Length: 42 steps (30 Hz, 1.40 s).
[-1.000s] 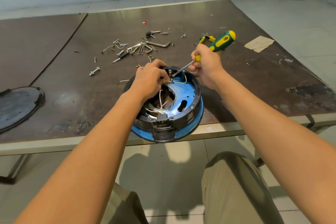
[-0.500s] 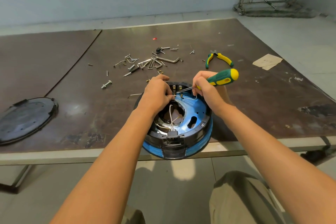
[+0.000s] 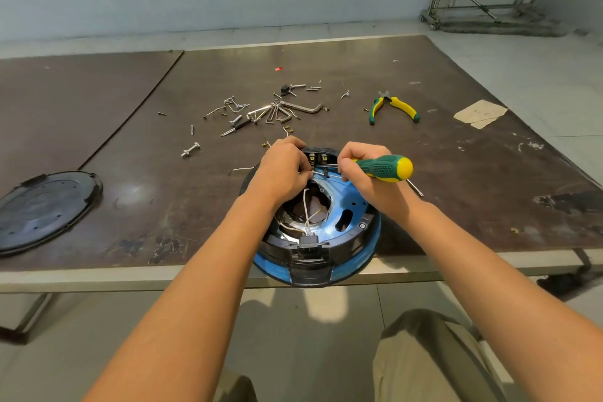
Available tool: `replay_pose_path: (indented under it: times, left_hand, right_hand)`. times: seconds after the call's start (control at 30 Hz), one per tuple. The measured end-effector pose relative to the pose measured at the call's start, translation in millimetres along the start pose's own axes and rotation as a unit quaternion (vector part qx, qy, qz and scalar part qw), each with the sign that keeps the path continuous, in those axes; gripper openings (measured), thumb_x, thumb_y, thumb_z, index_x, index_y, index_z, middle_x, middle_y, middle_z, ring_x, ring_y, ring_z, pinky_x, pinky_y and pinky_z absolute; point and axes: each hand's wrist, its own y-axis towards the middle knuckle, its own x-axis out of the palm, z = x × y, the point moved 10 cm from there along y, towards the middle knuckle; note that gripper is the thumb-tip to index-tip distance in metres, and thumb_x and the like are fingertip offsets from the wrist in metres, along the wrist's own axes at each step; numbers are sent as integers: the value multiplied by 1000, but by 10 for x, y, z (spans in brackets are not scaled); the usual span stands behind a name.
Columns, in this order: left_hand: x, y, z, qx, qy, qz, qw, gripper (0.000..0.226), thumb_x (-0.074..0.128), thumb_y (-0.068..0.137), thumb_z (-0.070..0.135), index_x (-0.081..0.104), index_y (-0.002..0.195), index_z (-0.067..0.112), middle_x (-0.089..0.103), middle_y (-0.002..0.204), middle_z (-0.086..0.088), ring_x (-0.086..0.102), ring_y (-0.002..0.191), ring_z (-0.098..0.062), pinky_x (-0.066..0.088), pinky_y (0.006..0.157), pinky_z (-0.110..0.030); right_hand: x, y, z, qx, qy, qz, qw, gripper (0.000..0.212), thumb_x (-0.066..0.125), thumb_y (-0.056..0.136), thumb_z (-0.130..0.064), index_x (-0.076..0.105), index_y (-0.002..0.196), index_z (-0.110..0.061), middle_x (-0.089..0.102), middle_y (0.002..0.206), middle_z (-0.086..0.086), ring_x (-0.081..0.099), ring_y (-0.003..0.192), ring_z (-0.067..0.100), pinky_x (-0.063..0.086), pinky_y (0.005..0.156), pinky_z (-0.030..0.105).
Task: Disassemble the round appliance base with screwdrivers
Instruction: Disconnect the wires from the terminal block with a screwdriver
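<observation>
The round appliance base [image 3: 346, 228], black with a blue ring and blue inner plate, lies open at the table's near edge, partly overhanging it. White wires run through its dark middle opening. My right hand [image 3: 365, 173] is closed on a green and yellow screwdriver [image 3: 385, 167], held nearly level with its shaft pointing left into the far rim of the base. My left hand [image 3: 284, 170] rests on the far left of the base, fingers pinched on a small part or wire where the screwdriver tip meets it; the tip itself is hidden.
Loose screws, bolts and hex keys [image 3: 277, 111] lie scattered on the brown table [image 3: 456, 179] beyond the base. Green and yellow pliers [image 3: 393, 108] lie at the far right, near a paper scrap [image 3: 479, 112]. A black round cover [image 3: 45, 209] lies at the left. My knees are below the table edge.
The screwdriver handle has dropped from pointing up and away to lying nearly level. The camera view tilted up, so the base sits lower in the frame. My left hand stays on the base.
</observation>
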Motion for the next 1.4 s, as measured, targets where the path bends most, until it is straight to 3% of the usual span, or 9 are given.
replay_pose_path:
  times: [0.13, 0.4, 0.6, 0.73, 0.83, 0.97, 1.17, 1.3, 1.4]
  left_hand:
    - [24, 5, 13, 3, 19, -11, 1000, 11, 71, 86, 15, 81, 90, 17, 55, 137, -1, 46, 123, -23, 41, 96, -37]
    - [23, 5, 41, 7, 28, -15, 999, 11, 70, 87, 16, 80, 90, 15, 54, 137, -2, 46, 122, -25, 41, 99, -39]
    - [11, -4, 46, 6, 23, -14, 1000, 10, 70, 86, 14, 80, 87, 15, 56, 131, -1, 47, 115, -23, 42, 96, -38]
    - [9, -7, 44, 4, 21, -19, 1000, 10, 69, 85, 10, 79, 86, 12, 55, 132, -2, 47, 116, -24, 42, 97, -39]
    - [19, -2, 39, -1, 21, -24, 999, 11, 69, 85, 7, 78, 87, 11, 54, 134, -3, 47, 119, -24, 41, 100, -40]
    - [22, 0, 36, -4, 15, -25, 1000, 13, 68, 84, 5, 79, 87, 10, 54, 134, -4, 47, 120, -26, 40, 100, -39]
    - [14, -8, 40, -5, 15, -23, 1000, 12, 68, 84, 4, 79, 86, 10, 55, 132, -2, 46, 117, -24, 41, 98, -38]
    - [7, -10, 45, -1, 14, -21, 1000, 13, 68, 84, 5, 79, 87, 9, 55, 132, -3, 47, 117, -25, 41, 97, -37]
    - [6, -16, 42, -3, 13, -17, 1000, 12, 68, 84, 6, 79, 87, 10, 55, 133, -3, 46, 118, -24, 40, 95, -34]
  right_hand:
    - [16, -1, -71, -19, -47, -16, 999, 24, 52, 93, -22, 55, 73, -35, 61, 69, -5, 60, 67, 20, 51, 60, 43]
    - [10, -3, -104, -4, -41, -15, 999, 25, 51, 93, -20, 54, 71, -33, 59, 66, -7, 56, 63, 14, 48, 58, 38]
    - [55, 100, -104, 35, -18, -29, 999, 26, 50, 89, -19, 56, 64, -20, 59, 62, 6, 54, 59, 23, 48, 56, 43]
    - [100, 180, -165, 46, 7, -33, 998, 27, 48, 93, -4, 54, 69, 7, 56, 66, 28, 47, 58, 18, 42, 52, 41]
    - [68, 218, -134, 63, 24, -12, 998, 27, 47, 97, 6, 52, 73, 17, 52, 66, 32, 45, 59, 22, 42, 51, 25]
    - [51, 237, -78, 89, 48, 1, 995, 27, 48, 97, 4, 51, 74, 18, 50, 66, 19, 45, 58, 19, 41, 53, 19]
    - [-7, 224, 146, 153, 95, 62, 982, 26, 48, 89, -10, 52, 67, 3, 47, 58, 16, 46, 58, 23, 39, 60, 34]
    - [103, 220, 38, 98, 51, 19, 994, 29, 50, 94, 0, 49, 69, 14, 46, 62, 16, 41, 58, 16, 35, 53, 24]
    - [37, 188, 25, 70, 57, 43, 995, 28, 49, 94, 3, 50, 69, 15, 48, 63, 23, 43, 59, 18, 36, 53, 25]
